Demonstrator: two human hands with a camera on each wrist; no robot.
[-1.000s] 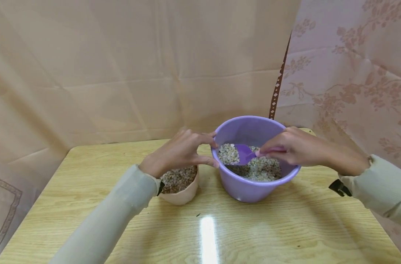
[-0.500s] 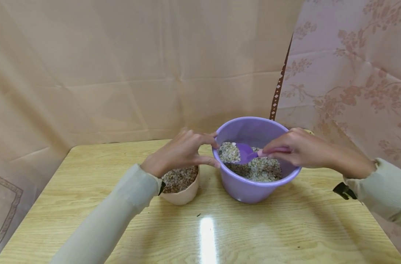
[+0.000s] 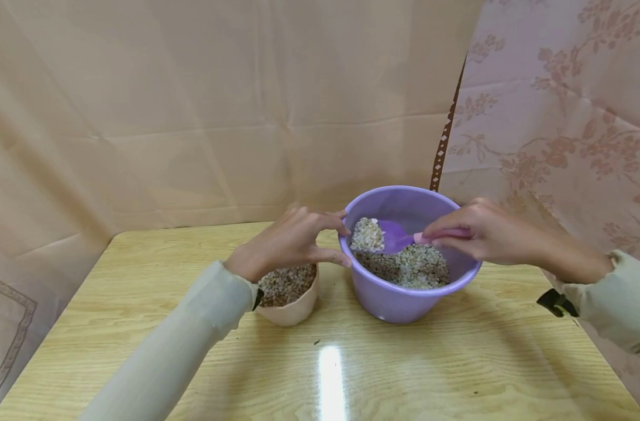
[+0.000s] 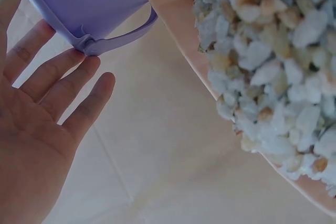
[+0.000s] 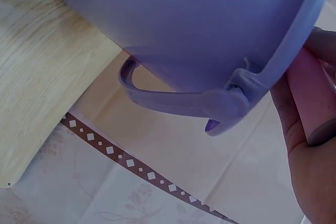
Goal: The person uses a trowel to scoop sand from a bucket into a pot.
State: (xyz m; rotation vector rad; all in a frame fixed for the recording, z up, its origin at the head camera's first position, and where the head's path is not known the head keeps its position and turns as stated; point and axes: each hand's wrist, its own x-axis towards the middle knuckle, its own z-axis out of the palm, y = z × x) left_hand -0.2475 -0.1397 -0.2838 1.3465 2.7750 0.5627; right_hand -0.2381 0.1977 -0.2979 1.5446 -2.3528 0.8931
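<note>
My right hand (image 3: pixel 501 235) grips the pink handle (image 5: pixel 312 95) of a small purple shovel (image 3: pixel 396 238). Its blade carries a heap of pale gravel (image 3: pixel 367 235) inside the purple bucket (image 3: pixel 399 307), above more gravel (image 3: pixel 422 267). At the bucket's left rim is my left hand (image 3: pixel 291 242), thumb and fingers spread and fingertips touching it. The left wrist view has those fingers (image 4: pixel 65 85) nearly straight against the rim, beside the bucket's handle (image 4: pixel 123 39). Below my left wrist stands a beige pot (image 3: pixel 293 313) heaped with gravel (image 3: pixel 287 285), partly covered by the forearm.
Pot and bucket stand side by side on a wood-grain table (image 3: pixel 404 374). A beige curtain (image 3: pixel 220 117) hangs behind, and a flowered one (image 3: pixel 573 117) on the right. A small dark speck (image 3: pixel 316 342) lies in front of the pot.
The loaded shovel has risen a little off the gravel in the bucket, and my right hand has shifted slightly right and up. My left hand stays at the rim.
</note>
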